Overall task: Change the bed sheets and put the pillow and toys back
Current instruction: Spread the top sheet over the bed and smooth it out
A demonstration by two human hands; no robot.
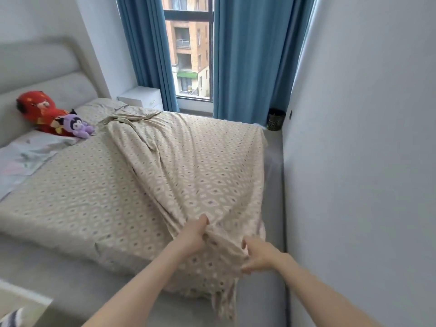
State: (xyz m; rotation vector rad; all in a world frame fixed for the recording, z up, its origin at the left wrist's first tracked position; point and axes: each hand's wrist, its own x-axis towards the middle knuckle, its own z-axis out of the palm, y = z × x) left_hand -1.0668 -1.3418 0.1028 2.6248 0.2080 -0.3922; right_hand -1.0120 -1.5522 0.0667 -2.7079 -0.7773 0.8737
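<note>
Both my hands are on the patterned sheet [188,166] at the near right corner of the bed [70,267]. The left hand [194,234] has a fistful of cloth bunched under curled fingers, and the right hand [259,257], just beside it and slightly nearer me, pinches the same gather from the other side. Neither is open, and both are holding fabric.

From that grip the sheet runs away from me on a long diagonal, up and to the left toward the head of the bed, where a twisted ridge of it ends near the pillow [103,108]. The left part lies flat on the mattress. The right part is lifted and slack, with grey bed showing along its right edge. The long axis points almost straight at my hands, so I judge a pull back toward me would draw it along its own length. The left hand sits closer to that ridge.

What could get in the way lies at the far end: a red plush toy [40,109] and a purple one [79,126] rest against the headboard at the left, touching each other, close to the sheet's top edge. A pale printed cloth [26,154] lies over the left side — pillow or folded linen, I cannot tell. The wall [354,161] stands tight against my right, so there is little elbow room there. A white nightstand [144,95], blue curtains [247,55] and a dark bin [276,119] lie beyond.
</note>
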